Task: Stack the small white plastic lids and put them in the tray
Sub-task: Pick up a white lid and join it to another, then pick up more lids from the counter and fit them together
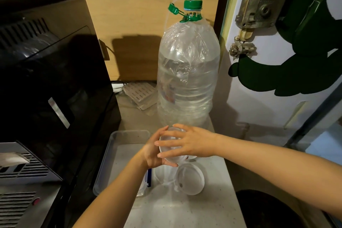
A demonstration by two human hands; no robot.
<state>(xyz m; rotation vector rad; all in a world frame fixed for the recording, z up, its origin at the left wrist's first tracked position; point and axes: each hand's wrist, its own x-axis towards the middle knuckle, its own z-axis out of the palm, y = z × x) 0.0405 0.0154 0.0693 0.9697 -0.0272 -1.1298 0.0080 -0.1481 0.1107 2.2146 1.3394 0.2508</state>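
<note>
Both hands are on the lids right now. The left hand [154, 151] cups a small white lid [169, 151] from the left and underneath, and the right hand [187, 144] lays its fingers [167, 143] across the top and front, so the grip of both is clamped on that one piece, held just above the surface [185, 207]. I can't tell if it's a single lid or a couple already nested, the fingers cover too much.

Another lid [189, 178] sits on the surface just below the hands, and there's a clear, see-through piece right beside it on the left, hard to make out. The tray [114, 155] is a clear plastic one just left of the hands, and it looks like nothing is in it yet, so my guess is the stacking is only partway done.

Handling-wise these look like thin, light plastic: slightly flexy, smooth, probably a bit slippery, not really breakable but easy to crush or pop out of a pinch. I'd hold them by the rim on opposite sides rather than squeezing the middle, and line the rims up so they nest. The big water bottle [187, 72] stands close behind, so watch knuckles there.
</note>
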